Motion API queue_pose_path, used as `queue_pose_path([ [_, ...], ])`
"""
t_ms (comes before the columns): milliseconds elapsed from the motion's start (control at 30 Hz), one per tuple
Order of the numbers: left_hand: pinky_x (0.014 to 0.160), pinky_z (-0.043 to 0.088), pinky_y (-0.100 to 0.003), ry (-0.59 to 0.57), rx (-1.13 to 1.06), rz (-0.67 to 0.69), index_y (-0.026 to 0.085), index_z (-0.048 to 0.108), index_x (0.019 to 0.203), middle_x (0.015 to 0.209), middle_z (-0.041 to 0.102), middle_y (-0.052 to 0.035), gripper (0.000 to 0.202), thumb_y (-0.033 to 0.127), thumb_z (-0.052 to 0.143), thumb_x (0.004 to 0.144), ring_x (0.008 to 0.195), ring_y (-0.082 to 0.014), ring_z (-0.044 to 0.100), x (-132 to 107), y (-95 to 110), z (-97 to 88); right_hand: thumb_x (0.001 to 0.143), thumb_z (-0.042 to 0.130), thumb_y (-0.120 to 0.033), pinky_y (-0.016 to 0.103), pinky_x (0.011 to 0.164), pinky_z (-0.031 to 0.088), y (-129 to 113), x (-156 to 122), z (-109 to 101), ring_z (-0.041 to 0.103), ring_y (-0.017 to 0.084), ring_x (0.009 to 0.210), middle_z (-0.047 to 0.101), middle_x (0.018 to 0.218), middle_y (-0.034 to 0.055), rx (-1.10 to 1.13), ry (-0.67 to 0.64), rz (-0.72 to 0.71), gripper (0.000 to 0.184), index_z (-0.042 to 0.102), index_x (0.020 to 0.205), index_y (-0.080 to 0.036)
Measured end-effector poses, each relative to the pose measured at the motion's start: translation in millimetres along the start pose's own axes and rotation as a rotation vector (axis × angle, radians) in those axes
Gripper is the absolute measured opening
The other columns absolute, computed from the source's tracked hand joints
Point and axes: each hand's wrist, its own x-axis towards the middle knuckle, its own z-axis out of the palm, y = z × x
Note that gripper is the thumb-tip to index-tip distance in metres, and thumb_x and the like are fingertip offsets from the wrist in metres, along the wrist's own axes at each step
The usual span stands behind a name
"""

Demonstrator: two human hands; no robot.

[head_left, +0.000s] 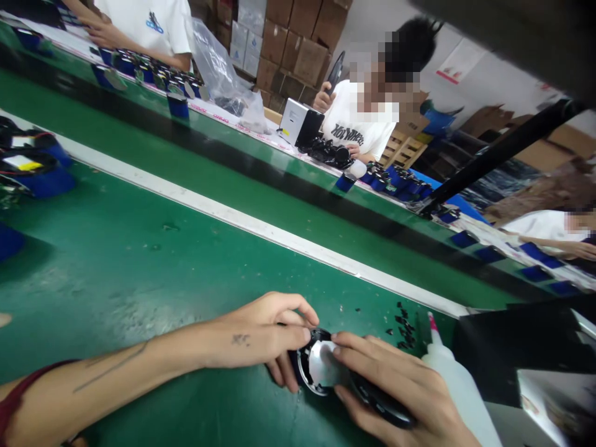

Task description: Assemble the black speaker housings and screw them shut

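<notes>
My left hand is closed around the left side of a round black housing, thumb on its upper rim. The housing rests on or just above the green bench top and has a bright curved edge. A pale silvery disc lies across its opening. From the right, my right hand grips a smooth black rounded part, with fingertips on the disc and the housing's rim. How the black part and the disc are joined is hidden under my fingers.
A white squeeze bottle with a red tip is close beside my right hand. Small black scraps lie near it. Blue-and-black units stand at left. Beyond a white rail, people work along a line with similar units.
</notes>
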Motion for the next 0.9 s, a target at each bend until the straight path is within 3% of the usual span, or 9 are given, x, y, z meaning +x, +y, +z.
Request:
queue_pose_path([
  [100, 0.056, 0.057, -0.027, 0.051, 0.055, 0.002, 0.015, 0.057, 0.118, 0.124, 0.065, -0.0174, 0.033, 0.031, 0.062, 0.09, 0.061, -0.0142, 0.072, -2, -4, 4.6, 0.083, 0.067, -0.01, 0.026, 0.092, 0.058, -3, 11, -6, 0.074, 0.014, 0.089, 0.075, 0.106, 0.0059, 0.015, -0.054, -0.001, 0.035, 0.062, 0.117, -0.016],
  [233, 0.052, 0.058, -0.023, 0.041, 0.107, 0.02, 0.013, 0.063, 0.122, 0.089, 0.072, -0.0092, 0.035, 0.028, 0.06, 0.091, 0.071, -0.0189, 0.071, -3, -6, 7.7, 0.083, 0.067, -0.009, 0.024, 0.088, 0.059, -5, 20, -11, 0.074, 0.013, 0.084, 0.076, 0.106, 0.0058, 0.023, -0.082, -0.014, 0.037, 0.063, 0.119, -0.016],
  [467, 0.057, 0.06, -0.022, 0.043, 0.078, -0.03, 0.016, 0.056, 0.138, 0.085, 0.072, -0.0078, 0.044, 0.025, 0.056, 0.095, 0.072, -0.0174, 0.071, -3, -7, 6.5, 0.085, 0.063, -0.009, 0.027, 0.082, 0.062, -9, 25, -10, 0.075, 0.016, 0.087, 0.076, 0.11, 0.0043, 0.035, -0.07, 0.009, 0.035, 0.066, 0.119, -0.018],
  [667, 0.057, 0.059, -0.022, 0.106, 0.056, -0.031, 0.016, 0.056, 0.138, 0.075, 0.07, -0.004, 0.044, 0.028, 0.057, 0.096, 0.068, -0.0164, 0.07, -3, -16, 8.5, 0.086, 0.063, -0.009, 0.026, 0.079, 0.063, -8, 24, -11, 0.075, 0.016, 0.085, 0.075, 0.112, 0.0044, 0.025, -0.047, 0.002, 0.032, 0.067, 0.116, -0.016],
  [800, 0.057, 0.059, -0.023, 0.16, 0.034, -0.005, 0.015, 0.058, 0.135, 0.072, 0.07, -0.0032, 0.042, 0.028, 0.058, 0.096, 0.064, -0.0159, 0.07, -2, -19, 10.1, 0.085, 0.064, -0.011, 0.023, 0.085, 0.061, -4, 16, -9, 0.074, 0.016, 0.097, 0.074, 0.116, 0.0048, -0.003, -0.038, 0.017, 0.033, 0.067, 0.118, -0.016],
  [900, 0.058, 0.058, -0.022, 0.165, 0.069, -0.004, 0.015, 0.058, 0.135, 0.073, 0.072, -0.0038, 0.04, 0.025, 0.056, 0.096, 0.063, -0.0154, 0.07, -2, -20, 10.9, 0.086, 0.067, -0.016, 0.022, 0.084, 0.061, -1, 10, -5, 0.072, 0.017, 0.103, 0.068, 0.125, 0.007, 0.041, -0.113, 0.134, 0.033, 0.067, 0.118, -0.021],
])
